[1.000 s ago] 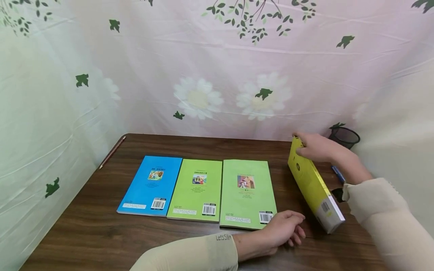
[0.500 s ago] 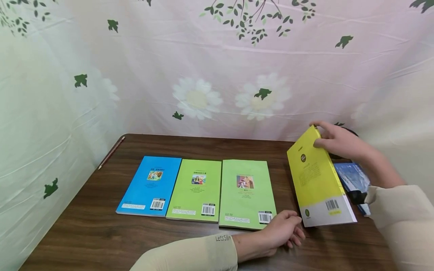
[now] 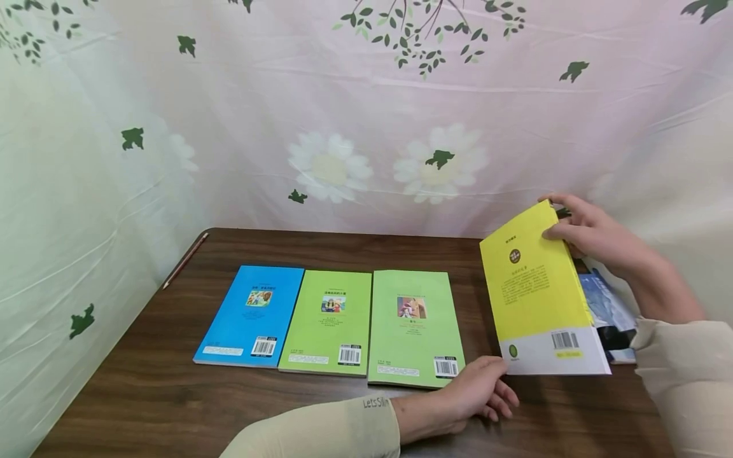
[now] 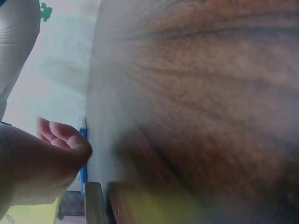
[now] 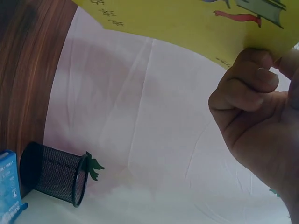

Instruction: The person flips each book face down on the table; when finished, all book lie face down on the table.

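Note:
My right hand (image 3: pixel 601 238) pinches a yellow book (image 3: pixel 532 286) by its upper right corner, thumb on the back cover. The book stands tilted at the right of the table, its grey lower band with a barcode facing me. In the right wrist view its other cover (image 5: pixel 163 18) shows a drawing, and curled fingers (image 5: pixel 243 88) lie against its edge. My left hand (image 3: pixel 478 394) rests on the table with loosely curled fingers, right by the book's lower left corner. Beside it lies a light green book (image 3: pixel 418 343), then a green book (image 3: pixel 329 331) and a blue book (image 3: pixel 258 318).
A pencil (image 3: pixel 186 261) lies along the table's left edge. Behind the right hand, a blue-covered book (image 3: pixel 607 299) lies partly hidden. The right wrist view shows a black mesh pen holder (image 5: pixel 56 172) by the curtain (image 5: pixel 131 107), which encloses the table (image 3: pixel 172 407).
My right hand has lifted the yellow book's top and moved right, turning its back cover toward me. The blue-covered book has come into view behind. The left hand has stayed in place.

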A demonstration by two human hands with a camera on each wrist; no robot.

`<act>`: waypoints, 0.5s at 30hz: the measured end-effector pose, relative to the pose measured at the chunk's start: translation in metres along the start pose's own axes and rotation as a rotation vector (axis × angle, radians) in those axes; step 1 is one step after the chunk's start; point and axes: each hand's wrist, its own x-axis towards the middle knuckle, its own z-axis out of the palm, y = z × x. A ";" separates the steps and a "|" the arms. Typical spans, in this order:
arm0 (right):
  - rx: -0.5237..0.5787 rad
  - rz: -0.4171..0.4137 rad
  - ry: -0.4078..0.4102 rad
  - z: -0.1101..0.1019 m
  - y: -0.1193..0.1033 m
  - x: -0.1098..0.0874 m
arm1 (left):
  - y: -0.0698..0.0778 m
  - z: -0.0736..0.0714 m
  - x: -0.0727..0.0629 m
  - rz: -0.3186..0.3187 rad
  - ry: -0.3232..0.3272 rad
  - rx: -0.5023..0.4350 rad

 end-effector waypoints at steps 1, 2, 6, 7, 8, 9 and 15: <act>0.015 -0.003 -0.001 0.000 0.000 -0.001 | 0.000 0.000 -0.001 -0.001 -0.007 -0.007; 0.027 -0.007 -0.003 0.001 -0.001 -0.003 | -0.001 0.001 -0.002 0.002 -0.012 -0.013; 0.071 -0.040 -0.015 0.002 -0.003 -0.008 | -0.002 0.002 -0.005 0.014 -0.030 -0.031; 0.082 -0.046 -0.018 0.002 -0.004 -0.009 | -0.003 0.002 -0.005 0.017 -0.035 -0.030; 0.089 -0.053 -0.020 0.002 -0.004 -0.010 | -0.003 0.001 -0.006 0.019 -0.041 -0.029; 0.096 -0.059 -0.022 0.002 -0.005 -0.011 | -0.003 0.001 -0.006 0.017 -0.049 -0.031; 0.111 -0.078 -0.037 0.004 -0.006 -0.016 | -0.004 -0.001 -0.012 0.009 -0.077 -0.060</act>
